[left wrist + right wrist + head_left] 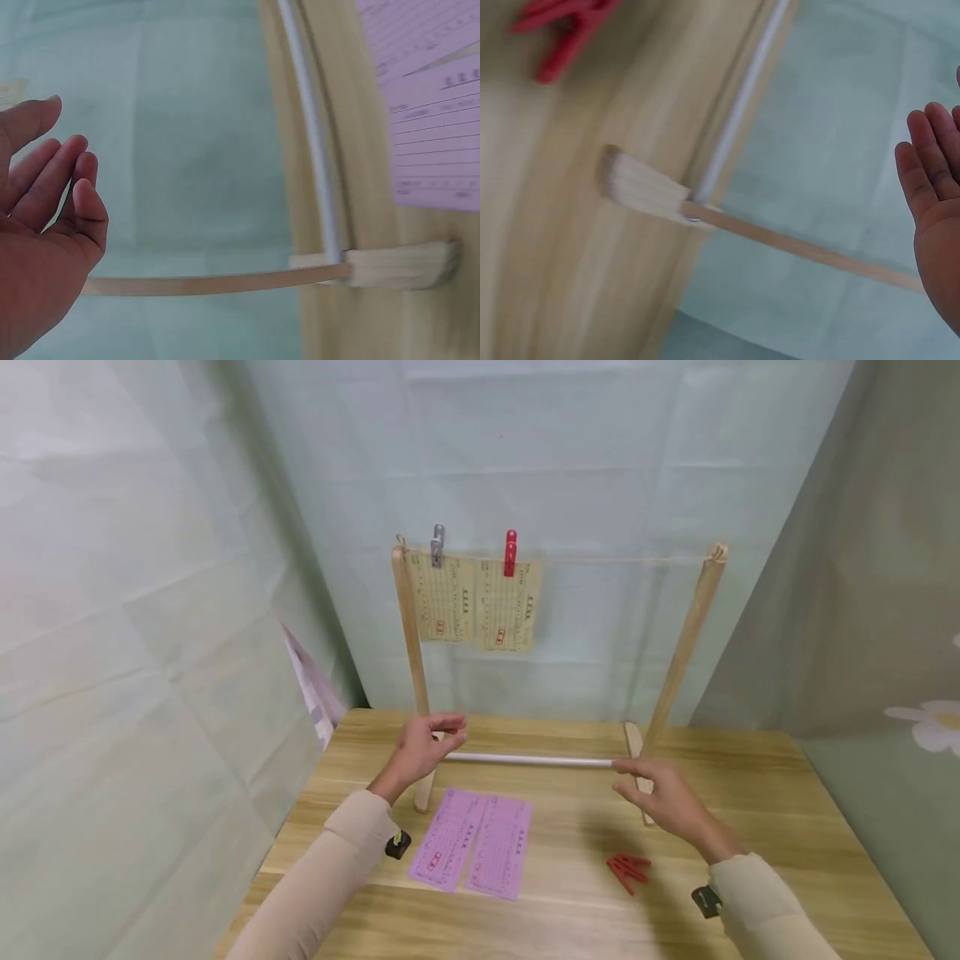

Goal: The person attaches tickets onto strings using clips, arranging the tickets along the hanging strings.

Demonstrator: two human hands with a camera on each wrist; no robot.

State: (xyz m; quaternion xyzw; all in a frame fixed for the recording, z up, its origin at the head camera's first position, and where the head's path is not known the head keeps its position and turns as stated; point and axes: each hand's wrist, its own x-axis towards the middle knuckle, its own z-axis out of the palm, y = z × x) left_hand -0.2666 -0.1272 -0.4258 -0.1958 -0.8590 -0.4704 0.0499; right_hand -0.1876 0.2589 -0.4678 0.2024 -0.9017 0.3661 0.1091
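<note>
My left hand (pixel 423 745) is raised before the left post of a wooden stand (pixel 408 618), its fingers loosely bent around nothing. On the other side, my right hand (pixel 667 795) hovers near the foot of the right post, fingers relaxed and holding nothing. Two yellow printed slips (pixel 510 610) hang side by side from the stand's string (pixel 600 560). A grey clothespin (pixel 437 546) clips the left one, a red clothespin (pixel 511 553) the other. Below, two purple printed slips (pixel 498 847) lie on the table between my arms. Several red clothespins (pixel 628 870) lie together left of my right wrist.
A white rod (pixel 532 761) joins the two feet of the stand low over the wooden table (pixel 570 910). Pale cloth walls (pixel 585 452) enclose the back and sides. The right post (pixel 686 643) leans outward in the head view.
</note>
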